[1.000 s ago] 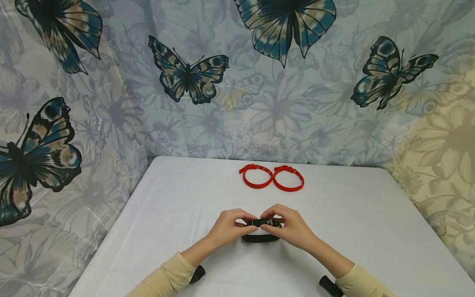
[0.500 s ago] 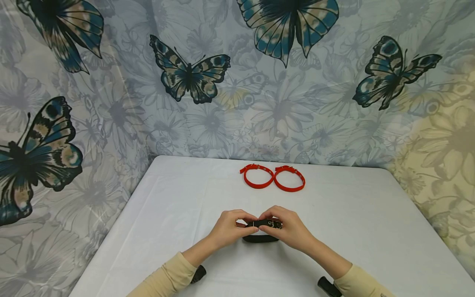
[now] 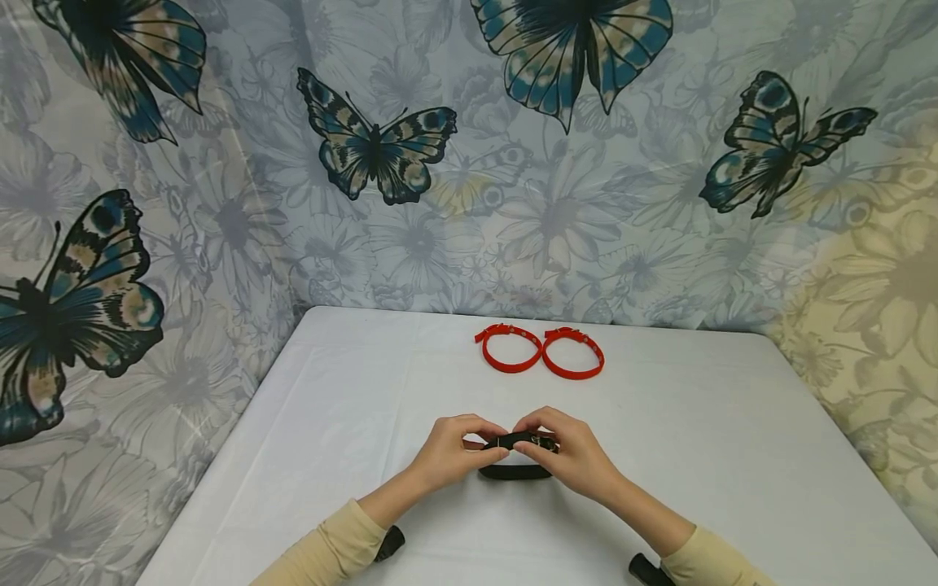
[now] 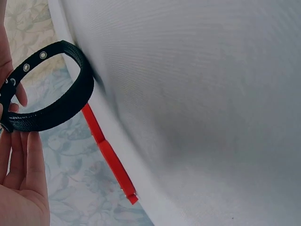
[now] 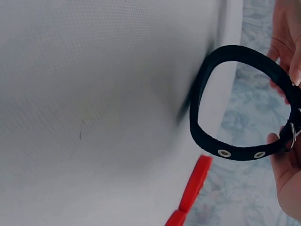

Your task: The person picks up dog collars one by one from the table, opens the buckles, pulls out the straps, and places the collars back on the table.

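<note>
A black collar (image 3: 515, 472) with metal eyelets and a buckle is held fastened in a loop just above the near middle of the table. My left hand (image 3: 449, 448) pinches its upper strap from the left, between thumb and fingers. From the right, my right hand (image 3: 574, 452) pinches the same strap beside the metal fittings. The thumbs and fingertips nearly meet there and partly cover the buckle. In the left wrist view the lower band of the collar (image 4: 81, 96) hangs free. The right wrist view shows eyelets along the collar (image 5: 200, 129) and a metal ring near the right fingers.
Two red collars, one on the left (image 3: 510, 368) and one on the right (image 3: 573, 374), lie side by side and touching toward the back of the white-covered table (image 3: 352, 366). Behind the table hangs a butterfly-patterned cloth (image 3: 557, 220).
Both hands stay in nearly the same place on the black collar. Its strap and metal fittings turn slightly between the fingers. The red collars have not moved on the table.
</note>
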`<action>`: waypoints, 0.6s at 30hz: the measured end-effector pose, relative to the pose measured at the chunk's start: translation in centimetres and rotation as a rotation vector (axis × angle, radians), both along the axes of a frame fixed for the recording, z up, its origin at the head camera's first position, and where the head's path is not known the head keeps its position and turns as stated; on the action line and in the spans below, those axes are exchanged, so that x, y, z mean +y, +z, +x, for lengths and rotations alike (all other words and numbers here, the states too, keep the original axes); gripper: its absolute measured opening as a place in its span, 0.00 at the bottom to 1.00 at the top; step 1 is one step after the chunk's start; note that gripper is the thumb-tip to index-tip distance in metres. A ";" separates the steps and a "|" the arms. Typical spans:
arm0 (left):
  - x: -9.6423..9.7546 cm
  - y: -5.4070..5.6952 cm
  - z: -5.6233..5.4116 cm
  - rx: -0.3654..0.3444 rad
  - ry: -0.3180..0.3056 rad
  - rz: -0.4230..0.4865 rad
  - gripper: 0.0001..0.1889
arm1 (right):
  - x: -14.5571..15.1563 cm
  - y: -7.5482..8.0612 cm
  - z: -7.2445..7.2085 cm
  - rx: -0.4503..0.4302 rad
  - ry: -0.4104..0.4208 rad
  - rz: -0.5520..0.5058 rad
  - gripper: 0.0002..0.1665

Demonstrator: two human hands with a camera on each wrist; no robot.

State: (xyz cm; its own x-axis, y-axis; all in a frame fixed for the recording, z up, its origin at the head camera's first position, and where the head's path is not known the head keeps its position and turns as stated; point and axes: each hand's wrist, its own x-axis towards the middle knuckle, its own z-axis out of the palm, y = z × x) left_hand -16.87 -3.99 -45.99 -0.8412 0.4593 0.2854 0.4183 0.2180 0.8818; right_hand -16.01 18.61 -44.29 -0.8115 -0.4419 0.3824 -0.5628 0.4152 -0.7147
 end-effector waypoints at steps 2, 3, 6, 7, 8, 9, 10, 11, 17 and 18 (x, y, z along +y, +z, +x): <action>-0.1 -0.1 0.0 -0.005 -0.002 0.013 0.11 | -0.1 -0.1 0.0 -0.015 -0.008 -0.019 0.10; -0.1 -0.1 0.0 -0.006 -0.002 0.018 0.10 | -0.1 -0.2 0.0 -0.021 -0.015 -0.027 0.10; -0.1 -0.3 -0.1 -0.011 0.001 0.032 0.10 | -0.2 -0.2 0.1 -0.042 -0.031 -0.058 0.11; -0.1 -0.4 -0.1 -0.012 0.002 0.039 0.10 | -0.3 -0.1 0.2 -0.048 -0.035 -0.066 0.11; -0.1 -0.4 -0.2 -0.015 0.005 0.044 0.10 | -0.5 0.2 0.4 -0.057 -0.037 -0.073 0.11; -0.1 -0.4 -0.2 -0.020 0.007 0.044 0.11 | -0.6 0.6 0.6 -0.063 -0.037 -0.079 0.11; -0.1 -0.1 0.0 -0.021 0.007 0.048 0.11 | -0.8 1.1 0.9 -0.072 -0.036 -0.086 0.11; -0.1 0.3 0.2 -0.019 0.007 0.052 0.10 | -0.9 1.6 1.1 -0.079 -0.037 -0.089 0.11; -0.2 -0.4 0.0 -0.013 0.016 0.066 0.10 | -0.4 0.1 0.5 -0.137 -0.030 -0.162 0.10; -0.2 -0.9 -0.3 -0.018 0.023 0.069 0.10 | -0.3 -0.4 0.2 -0.151 -0.028 -0.183 0.10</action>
State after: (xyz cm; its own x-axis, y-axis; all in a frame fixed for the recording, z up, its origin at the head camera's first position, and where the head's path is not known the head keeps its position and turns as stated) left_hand -17.13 -4.17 -46.89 -0.8568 0.4193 0.3002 0.3976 0.1663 0.9024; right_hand -15.78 18.35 -44.68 -0.8762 -0.3531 0.3279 -0.4344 0.2845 -0.8546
